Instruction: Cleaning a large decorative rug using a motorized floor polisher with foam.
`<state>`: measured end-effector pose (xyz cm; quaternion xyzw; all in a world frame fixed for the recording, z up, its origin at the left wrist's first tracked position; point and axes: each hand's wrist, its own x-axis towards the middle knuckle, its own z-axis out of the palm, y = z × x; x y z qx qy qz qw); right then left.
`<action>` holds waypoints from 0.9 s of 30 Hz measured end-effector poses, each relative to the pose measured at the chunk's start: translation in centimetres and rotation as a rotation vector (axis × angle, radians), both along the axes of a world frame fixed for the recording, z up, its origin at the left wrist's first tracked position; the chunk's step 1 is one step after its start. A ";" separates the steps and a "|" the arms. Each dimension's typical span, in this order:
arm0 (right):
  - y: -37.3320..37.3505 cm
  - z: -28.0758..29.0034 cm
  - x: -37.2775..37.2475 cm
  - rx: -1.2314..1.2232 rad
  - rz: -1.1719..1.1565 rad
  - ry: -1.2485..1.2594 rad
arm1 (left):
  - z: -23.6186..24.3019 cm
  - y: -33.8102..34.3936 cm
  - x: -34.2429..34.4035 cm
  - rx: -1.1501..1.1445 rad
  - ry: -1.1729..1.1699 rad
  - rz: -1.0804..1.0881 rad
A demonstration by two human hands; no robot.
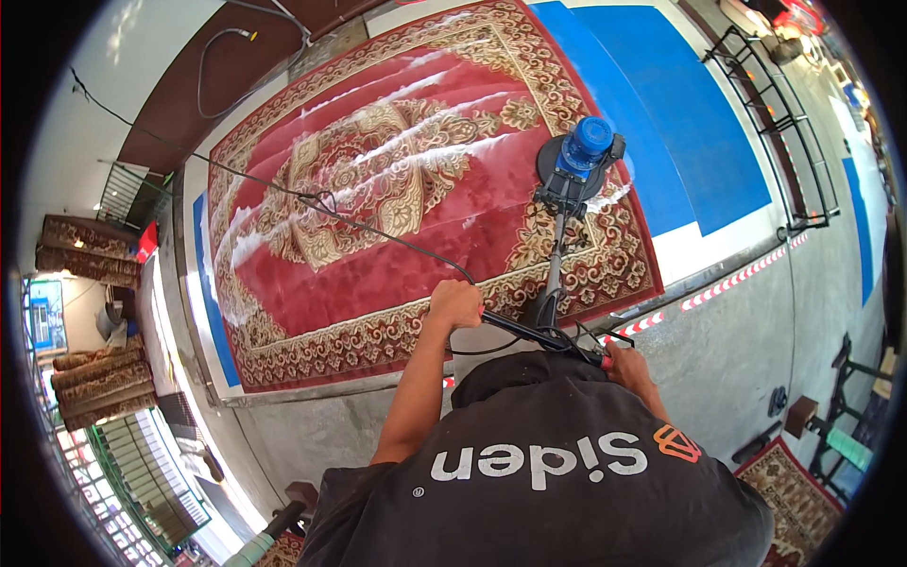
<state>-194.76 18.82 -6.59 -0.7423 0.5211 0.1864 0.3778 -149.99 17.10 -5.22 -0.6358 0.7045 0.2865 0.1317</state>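
My left hand (457, 304) is closed round the left end of a black handlebar (520, 327). The bar's right end, with a bit of red on it, sits in my right hand (631, 367). From the bar a grey pole (556, 265) runs forward to a floor scrubbing machine (581, 156) with a blue motor and a round black base. That base rests on the right part of a large red and beige patterned carpet (472, 236), which looks wet. Streaks of white foam (435, 151) cross it.
A black cable (378, 230) stretches over the carpet toward the far left. Blue mats (699, 142) lie to the right, beside a black metal rack (779, 132). Red and white striped tape (737, 283) marks the floor. Rolled carpets (104, 383) stand at left.
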 end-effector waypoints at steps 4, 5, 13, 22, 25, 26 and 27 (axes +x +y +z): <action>0.8 0.3 1.9 -0.025 0.095 -0.009 | 0.4 4.6 2.3 0.001 0.058 0.082; 1.1 0.2 2.4 -0.026 0.108 -0.015 | -0.3 6.1 2.8 0.014 0.048 0.098; 3.5 1.3 10.2 -0.070 0.214 -0.018 | 0.9 14.0 9.3 0.014 0.045 0.224; 5.8 1.4 20.8 -0.162 0.360 -0.073 | 2.2 22.9 18.2 0.019 -0.002 0.387; 5.5 1.9 24.5 -0.178 0.449 -0.058 | 2.3 25.5 20.4 0.051 -0.025 0.430; 5.2 2.1 25.6 -0.172 0.501 -0.036 | 2.3 26.5 20.9 0.026 -0.034 0.449; 5.1 1.6 26.5 -0.176 0.507 -0.075 | 2.2 27.2 21.4 0.062 -0.027 0.487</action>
